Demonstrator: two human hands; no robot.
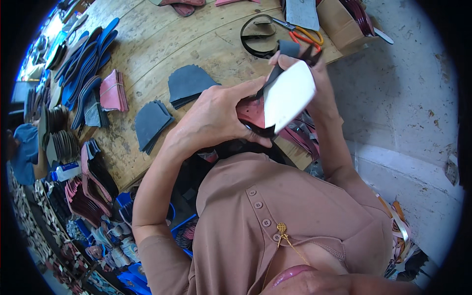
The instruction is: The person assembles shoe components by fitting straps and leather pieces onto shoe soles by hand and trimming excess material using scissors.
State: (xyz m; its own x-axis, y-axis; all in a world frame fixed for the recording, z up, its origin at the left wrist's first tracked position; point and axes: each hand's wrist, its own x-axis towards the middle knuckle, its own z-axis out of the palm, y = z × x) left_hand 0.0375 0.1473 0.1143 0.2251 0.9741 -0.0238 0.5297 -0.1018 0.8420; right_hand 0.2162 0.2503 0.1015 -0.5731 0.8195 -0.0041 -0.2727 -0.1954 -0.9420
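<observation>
My left hand [216,110] is closed round the pink and black part of a shoe piece [287,96], which has a smooth white face turned up. It is held tilted, just above the near edge of the bench. My right hand [317,81] is behind the far side of the white face, its fingertips pinching a dark grey strip [289,48] at the top. Part of the right hand is hidden behind the white face and slightly blurred. Just beyond it lie scissors [307,38] with orange and red handles, and a coiled black strip [258,37].
On the wooden bench [142,49] lie stacks of dark grey cut pieces [189,83], a banded pink bundle [113,91] and blue soles [96,56]. A cardboard box [341,27] stands at the right corner, beside a pale wall [398,88]. Another person's blue sleeve [25,152] shows far left.
</observation>
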